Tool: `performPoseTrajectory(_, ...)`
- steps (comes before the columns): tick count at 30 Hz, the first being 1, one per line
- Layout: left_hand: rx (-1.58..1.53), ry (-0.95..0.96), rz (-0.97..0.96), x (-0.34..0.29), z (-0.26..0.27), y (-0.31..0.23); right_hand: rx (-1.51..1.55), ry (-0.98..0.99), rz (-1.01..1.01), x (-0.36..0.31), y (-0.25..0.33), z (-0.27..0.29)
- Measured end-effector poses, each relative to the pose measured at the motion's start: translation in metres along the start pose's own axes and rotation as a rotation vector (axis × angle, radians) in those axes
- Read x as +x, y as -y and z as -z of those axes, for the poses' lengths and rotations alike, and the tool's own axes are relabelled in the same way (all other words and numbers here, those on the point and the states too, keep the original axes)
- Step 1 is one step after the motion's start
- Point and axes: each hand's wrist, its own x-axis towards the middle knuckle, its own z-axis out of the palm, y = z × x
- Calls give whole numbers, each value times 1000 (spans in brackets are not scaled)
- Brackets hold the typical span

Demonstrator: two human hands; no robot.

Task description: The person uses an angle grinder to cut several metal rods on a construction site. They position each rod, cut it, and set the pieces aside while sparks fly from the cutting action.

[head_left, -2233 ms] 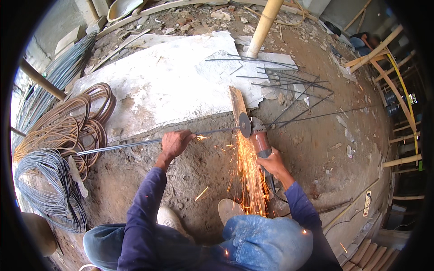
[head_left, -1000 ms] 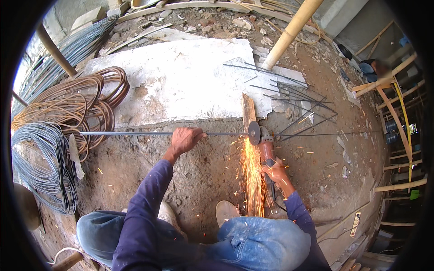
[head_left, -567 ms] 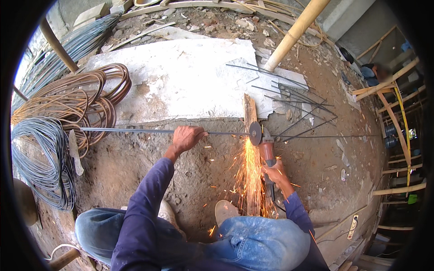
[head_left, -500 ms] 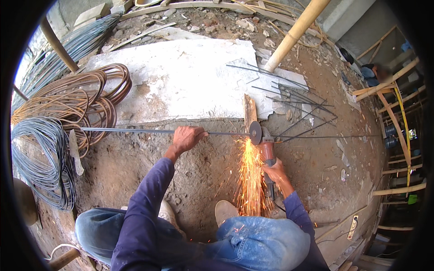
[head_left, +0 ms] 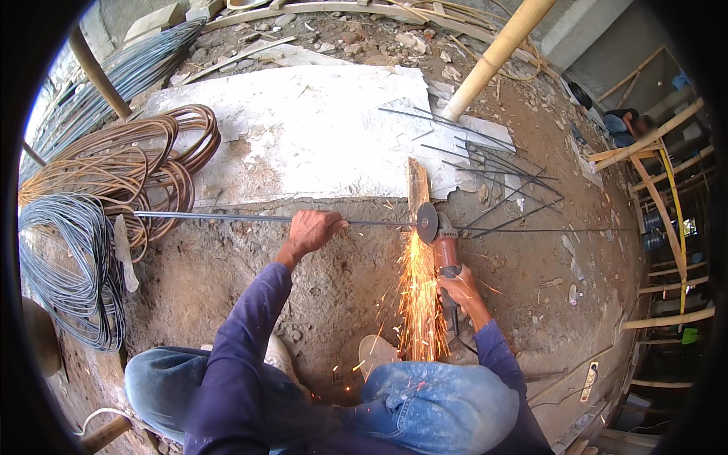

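My left hand [head_left: 312,230] is closed around a few thin steel rods [head_left: 227,218] that run level from left to right across the ground. In my right hand [head_left: 459,288] is an angle grinder [head_left: 447,254], gripped by its body with the cord trailing below. Its cutting disc [head_left: 427,222] stands upright against the rods, right of my left hand. Bright sparks [head_left: 423,303] stream from that contact toward my feet. Under the rods at the disc lies a wooden plank [head_left: 418,182]. The exact cut point is partly hidden by the disc.
Coils of rusty rod [head_left: 174,159] and grey wire [head_left: 72,258] lie at left. A pale sheet [head_left: 303,129] covers ground ahead, with loose rods [head_left: 508,163] beside a bamboo pole [head_left: 497,61]. A power strip [head_left: 589,381] lies at lower right; another person [head_left: 626,125] is at far right.
Sparks keep flying, with some now scattered near my feet. My hands, the grinder and the rods stay almost in place.
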Motion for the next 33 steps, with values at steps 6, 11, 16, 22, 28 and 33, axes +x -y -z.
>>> performPoseTrajectory(6,-19,1,21,0,0,0,-77,7,-5,-5,4,4)
performPoseTrajectory(11,28,11,22,0,-1,-1,16,50,11,-3,-2,2)
performPoseTrajectory(16,11,0,7,0,0,0,-114,-20,55,2,1,2)
performPoseTrajectory(22,19,-13,-1,0,-1,0,-117,-55,14,-14,19,-1)
performPoseTrajectory(28,18,12,13,0,0,-1,-14,-23,-70,-10,11,0)
performPoseTrajectory(33,-9,12,17,0,-2,0,-168,-55,93,8,-7,-1)
